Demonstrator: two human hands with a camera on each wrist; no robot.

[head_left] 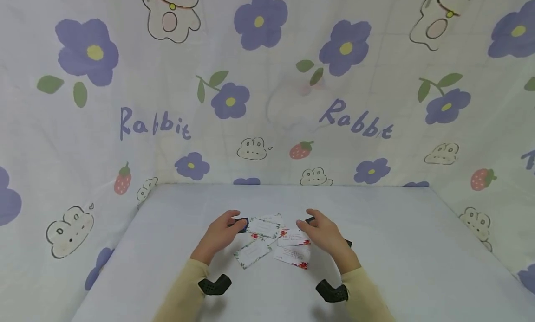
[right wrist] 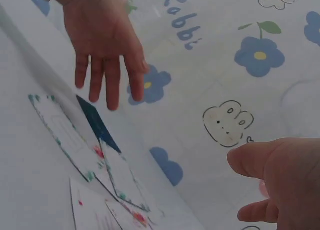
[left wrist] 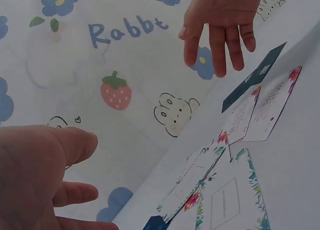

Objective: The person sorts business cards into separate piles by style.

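— Cards (head_left: 273, 241) with floral borders lie scattered on the white table (head_left: 397, 247), overlapping one another, between the person's two hands. Where does each hand sit?

— The left hand (head_left: 221, 231) hovers at the left edge of the spread, near a dark blue card (head_left: 241, 223); its fingers hang relaxed and grasp nothing, as the wrist views show. The right hand (head_left: 323, 234) hovers at the right edge, above another dark card (left wrist: 254, 76), fingers likewise loose and spread.

— And behind them?

— A cloth printed with purple flowers, strawberries and "Rabbit" (head_left: 154, 125) hangs at the far side.
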